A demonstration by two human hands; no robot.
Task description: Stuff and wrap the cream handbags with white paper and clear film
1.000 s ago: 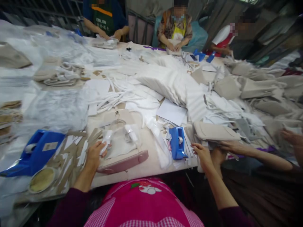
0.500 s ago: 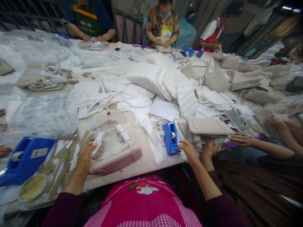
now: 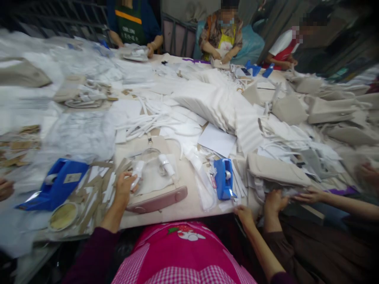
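Observation:
A handbag [image 3: 161,202] with a beige body and a dusty pink base lies on the table in front of me. My left hand [image 3: 126,187] grips its strap [image 3: 137,173], which is wrapped in white, at the bag's left side. Another white-wrapped part [image 3: 166,165] of the strap rests on the bag. Just below a blue tape dispenser [image 3: 224,179], by the table edge, is my right hand [image 3: 245,217]. Its fingers are pressed together; whatever they hold is too small to make out.
Left of me are a second blue tape dispenser [image 3: 63,183], a round tub [image 3: 63,216] and cardboard strips [image 3: 91,197]. White foam sheets [image 3: 204,100] pile up mid-table. At right a co-worker's hands [image 3: 275,201] handle a beige bag [image 3: 275,169]. Several people work around the table.
My right hand has drawn down and toward me, from beside the dispenser to the table edge. My left hand stays on the strap. The whole view has shifted, moving the scene rightward.

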